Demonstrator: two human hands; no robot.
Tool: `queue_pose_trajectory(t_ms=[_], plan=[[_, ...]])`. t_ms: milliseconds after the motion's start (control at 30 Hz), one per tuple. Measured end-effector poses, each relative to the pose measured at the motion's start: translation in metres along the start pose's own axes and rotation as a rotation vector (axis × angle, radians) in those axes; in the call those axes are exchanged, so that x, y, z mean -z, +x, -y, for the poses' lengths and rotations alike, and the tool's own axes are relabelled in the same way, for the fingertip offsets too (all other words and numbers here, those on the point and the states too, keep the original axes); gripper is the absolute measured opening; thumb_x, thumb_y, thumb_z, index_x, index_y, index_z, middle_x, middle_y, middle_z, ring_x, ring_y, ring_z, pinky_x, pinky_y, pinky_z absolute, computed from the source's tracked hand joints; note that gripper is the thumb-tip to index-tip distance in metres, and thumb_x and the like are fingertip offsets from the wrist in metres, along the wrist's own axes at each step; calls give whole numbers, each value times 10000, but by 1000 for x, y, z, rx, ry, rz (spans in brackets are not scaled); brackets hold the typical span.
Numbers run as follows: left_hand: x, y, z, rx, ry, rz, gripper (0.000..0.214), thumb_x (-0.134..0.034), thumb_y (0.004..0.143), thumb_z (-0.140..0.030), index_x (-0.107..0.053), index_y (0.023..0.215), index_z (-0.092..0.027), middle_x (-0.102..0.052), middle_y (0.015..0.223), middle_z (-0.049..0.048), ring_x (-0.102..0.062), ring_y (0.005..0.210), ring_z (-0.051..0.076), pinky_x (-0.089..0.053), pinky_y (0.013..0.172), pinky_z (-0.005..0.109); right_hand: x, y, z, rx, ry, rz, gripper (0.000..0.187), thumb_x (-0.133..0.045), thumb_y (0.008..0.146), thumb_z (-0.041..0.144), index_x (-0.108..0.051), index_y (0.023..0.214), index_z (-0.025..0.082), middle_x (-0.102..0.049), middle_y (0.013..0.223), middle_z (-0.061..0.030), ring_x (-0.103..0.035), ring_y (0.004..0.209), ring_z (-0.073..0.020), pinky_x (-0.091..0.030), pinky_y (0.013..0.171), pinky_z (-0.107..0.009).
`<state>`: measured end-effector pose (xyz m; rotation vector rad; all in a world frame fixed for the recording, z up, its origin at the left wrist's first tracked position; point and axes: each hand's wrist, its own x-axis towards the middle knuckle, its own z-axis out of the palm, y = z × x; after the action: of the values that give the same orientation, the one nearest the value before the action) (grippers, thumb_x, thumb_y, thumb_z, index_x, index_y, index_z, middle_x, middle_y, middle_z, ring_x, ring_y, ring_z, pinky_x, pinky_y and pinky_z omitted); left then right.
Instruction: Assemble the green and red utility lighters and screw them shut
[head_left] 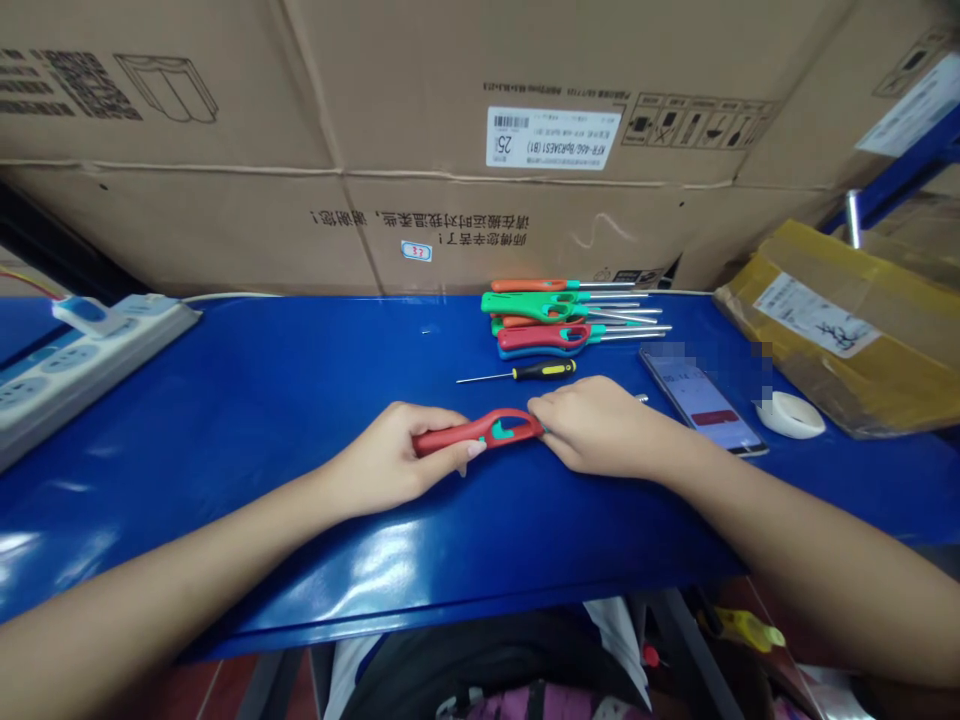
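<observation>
A red long-nosed lighter (450, 436) with a green trigger lies level above the front half of the blue table. My left hand (397, 455) is closed around its handle, thumb along the near side. At the other end my right hand (592, 425) is closed around the nozzle, covering most of it; a bit of metal tip shows past the knuckles. Just beyond the hands lies a screwdriver (546, 370) with a black and yellow handle. Behind it several more lighters (536, 306), green, orange, red and blue, are piled with their metal nozzles pointing right.
A phone (701, 400) and a white oval object (791, 414) lie right of my hands. Beyond them leans a yellow-taped parcel (892, 330). A white power strip (97, 350) with a plug runs along the left. Large cardboard boxes (420, 130) wall off the back of the blue table (300, 390).
</observation>
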<state>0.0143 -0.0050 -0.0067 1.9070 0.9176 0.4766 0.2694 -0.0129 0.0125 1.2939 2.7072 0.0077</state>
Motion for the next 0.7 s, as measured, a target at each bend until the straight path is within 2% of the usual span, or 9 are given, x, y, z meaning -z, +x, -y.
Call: queue_pose_trajectory(t_ms=[100,267,367,467,567,700], plan=[[1,2,-4,25,-75,-25,335,-659,912,-421,-726,761,-130,-679,662,15,-549,586,95,-421,570,182,0,0,-2,-9,22,-22,160,-500,966,248,-586,845,189,-718,831,-43,-639,718,-194,-241,594,-315],[16,2,-2,150,-257,-91,408,-716,870,-491,-725,688,-125,-443,454,-43,-279,420,41,-177,411,183,6,-7,-14,46,65,-206,255,-472,1027,400,-609,975,191,-719,982,-53,-642,811,-194,-317,649,-308],[22,2,2,234,-389,-95,427,-758,825,-528,-728,701,-121,-470,473,-25,-247,406,33,-121,404,194,6,-8,-19,113,47,-244,282,-388,1067,359,-611,1071,187,-707,1067,-67,-630,827,-190,-337,683,-313],[23,2,2,253,-425,-55,443,-749,825,-547,-724,696,-124,-481,476,-19,-242,392,32,-113,397,201,2,-6,-19,146,29,-207,247,-384,1055,281,-597,1003,167,-683,971,-69,-572,727,-177,-311,647,-315],[19,-1,-4,196,-301,-61,438,-723,856,-511,-706,646,-127,-469,441,-28,-282,392,39,-172,395,191,-4,-5,-15,162,49,-151,159,-433,996,203,-581,959,162,-658,879,-57,-510,659,-168,-286,621,-312],[15,-5,-9,15,-71,-121,274,-722,867,-396,-770,805,-134,-696,624,25,-558,554,91,-428,550,177,-8,-3,-13,192,42,-121,138,-444,956,163,-582,946,158,-646,842,-48,-465,618,-160,-263,602,-310]])
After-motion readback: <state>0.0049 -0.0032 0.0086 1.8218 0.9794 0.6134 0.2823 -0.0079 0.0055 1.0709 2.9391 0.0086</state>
